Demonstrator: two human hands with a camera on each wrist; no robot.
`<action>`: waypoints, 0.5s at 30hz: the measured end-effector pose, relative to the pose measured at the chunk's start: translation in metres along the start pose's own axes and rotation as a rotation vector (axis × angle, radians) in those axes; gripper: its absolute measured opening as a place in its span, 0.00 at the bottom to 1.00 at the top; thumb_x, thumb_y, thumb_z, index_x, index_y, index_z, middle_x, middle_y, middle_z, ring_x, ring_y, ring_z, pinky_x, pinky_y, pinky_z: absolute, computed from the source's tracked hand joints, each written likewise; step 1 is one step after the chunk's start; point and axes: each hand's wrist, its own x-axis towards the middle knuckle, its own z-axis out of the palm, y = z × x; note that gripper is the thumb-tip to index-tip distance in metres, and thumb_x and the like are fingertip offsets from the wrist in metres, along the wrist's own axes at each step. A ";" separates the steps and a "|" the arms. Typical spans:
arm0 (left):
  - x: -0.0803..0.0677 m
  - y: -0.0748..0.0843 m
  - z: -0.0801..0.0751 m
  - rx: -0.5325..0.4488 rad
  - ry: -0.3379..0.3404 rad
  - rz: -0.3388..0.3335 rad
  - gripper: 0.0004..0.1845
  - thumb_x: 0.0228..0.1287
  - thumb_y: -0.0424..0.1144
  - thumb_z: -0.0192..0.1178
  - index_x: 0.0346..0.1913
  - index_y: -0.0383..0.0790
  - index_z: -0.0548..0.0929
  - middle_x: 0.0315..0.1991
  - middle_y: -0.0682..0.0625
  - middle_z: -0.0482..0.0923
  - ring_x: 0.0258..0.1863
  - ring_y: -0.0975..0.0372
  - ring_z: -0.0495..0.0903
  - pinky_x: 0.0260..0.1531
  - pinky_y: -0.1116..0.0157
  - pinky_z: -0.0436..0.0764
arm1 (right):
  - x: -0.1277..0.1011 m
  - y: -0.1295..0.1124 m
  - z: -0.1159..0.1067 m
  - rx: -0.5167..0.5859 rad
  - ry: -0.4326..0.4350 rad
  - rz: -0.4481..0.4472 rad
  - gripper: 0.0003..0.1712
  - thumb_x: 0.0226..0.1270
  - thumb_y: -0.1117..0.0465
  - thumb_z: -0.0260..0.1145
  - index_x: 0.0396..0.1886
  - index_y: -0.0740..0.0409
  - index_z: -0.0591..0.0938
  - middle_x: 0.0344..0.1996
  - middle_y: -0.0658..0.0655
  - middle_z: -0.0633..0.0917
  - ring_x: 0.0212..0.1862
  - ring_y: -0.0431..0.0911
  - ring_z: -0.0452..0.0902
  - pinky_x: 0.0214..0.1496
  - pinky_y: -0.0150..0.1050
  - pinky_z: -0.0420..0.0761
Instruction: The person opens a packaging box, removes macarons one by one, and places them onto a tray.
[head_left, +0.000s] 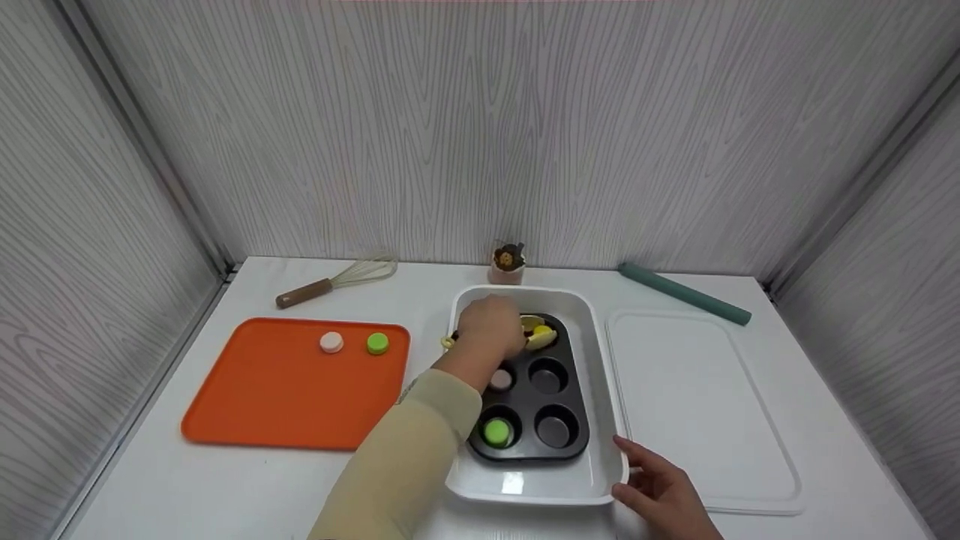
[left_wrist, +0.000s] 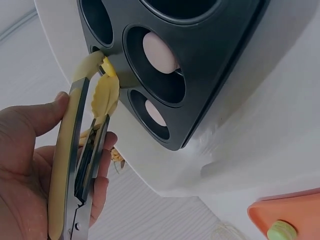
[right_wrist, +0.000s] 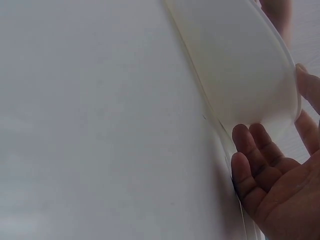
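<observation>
Yellow tongs (left_wrist: 85, 145) closed, tips at far-left cup of dark muffin tin (head_left: 551, 405), inside white tray (head_left: 600, 480).

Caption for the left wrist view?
Left hand grips yellow tongs, tips at the dark muffin pan holding pink discs.

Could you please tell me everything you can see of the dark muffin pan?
The muffin pan is a dark, smooth, metal-looking tray with six round cups in two rows of three. It lies flat inside the white tub. A green disc sits in the near-left cup and a pale pink disc in the middle-left one; the two nearer right cups look bare. The left hand holds yellow tongs whose tips are at the pan's far end.
</observation>
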 end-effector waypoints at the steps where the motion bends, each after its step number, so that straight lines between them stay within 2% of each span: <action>1: -0.002 -0.001 -0.002 -0.005 0.005 -0.001 0.12 0.71 0.46 0.64 0.45 0.41 0.88 0.49 0.45 0.85 0.47 0.53 0.84 0.44 0.55 0.85 | 0.001 -0.001 0.000 0.001 0.001 -0.003 0.38 0.71 0.68 0.72 0.76 0.74 0.68 0.51 0.71 0.83 0.42 0.47 0.88 0.44 0.37 0.86; 8: -0.010 -0.014 -0.021 -0.064 0.071 -0.008 0.12 0.72 0.49 0.65 0.38 0.44 0.87 0.46 0.46 0.86 0.47 0.52 0.84 0.46 0.53 0.85 | 0.004 -0.002 -0.002 0.017 -0.004 -0.041 0.37 0.71 0.71 0.71 0.76 0.74 0.68 0.52 0.73 0.82 0.43 0.48 0.88 0.45 0.38 0.87; 15: -0.024 -0.030 -0.035 -0.135 0.112 -0.034 0.11 0.70 0.47 0.67 0.41 0.42 0.87 0.37 0.48 0.85 0.39 0.55 0.84 0.40 0.54 0.84 | 0.001 -0.002 0.002 0.032 0.017 -0.015 0.37 0.71 0.71 0.71 0.76 0.74 0.68 0.52 0.71 0.83 0.40 0.48 0.87 0.44 0.38 0.86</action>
